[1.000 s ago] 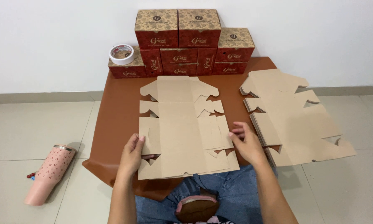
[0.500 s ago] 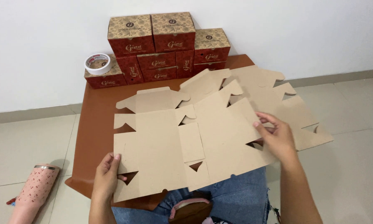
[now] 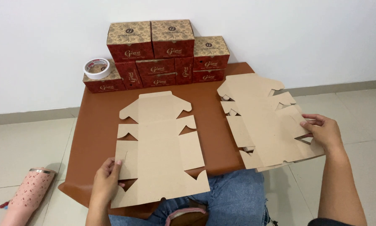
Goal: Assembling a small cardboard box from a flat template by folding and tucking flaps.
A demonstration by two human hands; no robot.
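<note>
Moved: since a second ago the flat blank I had lifted and swung lies flat before me, and my right hand has gone out to the stack.
Left hand: my fingers curl over the blank's near left flap, thumb beneath, pinning it so it cannot slide off the bench.
Right hand: closed lightly on the right edge of the stack of blanks, steadying where it overhangs.
Far: finished red boxes stacked against the wall, clear of the work, tape roll atop one.
Floor: pink tumbler lying left.
</note>
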